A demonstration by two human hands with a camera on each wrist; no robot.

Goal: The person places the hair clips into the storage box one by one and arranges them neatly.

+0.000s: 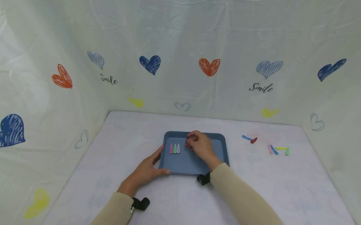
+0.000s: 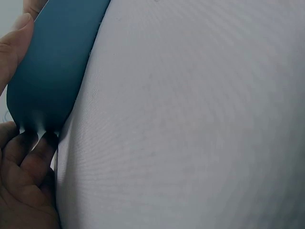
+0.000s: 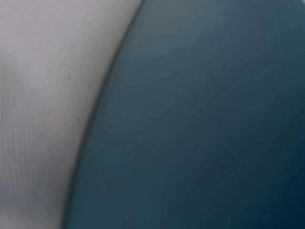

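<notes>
A blue-grey tray [image 1: 182, 167] lies on the table, its side also filling much of the right wrist view. My left hand [image 1: 145, 171] grips its left edge, thumb at the front left corner; in the left wrist view the fingers [image 2: 28, 157] touch the tray's side [image 2: 52, 62]. Inside the tray at the left, a pink clip [image 1: 171, 149], a green clip [image 1: 175, 149] and a white clip [image 1: 178, 148] stand in a row. To their right my right hand [image 1: 202, 146] pinches a red clip [image 1: 187, 142] over the tray, partly hidden by the fingers.
On the table right of the tray are a blue clip [image 1: 247, 137] and a red clip [image 1: 254, 140]. Farther right lie a pink clip [image 1: 270, 149], another blue clip [image 1: 274, 150], a yellow clip [image 1: 281, 148] and a green clip [image 1: 287, 151]. A heart-printed sheet hangs behind.
</notes>
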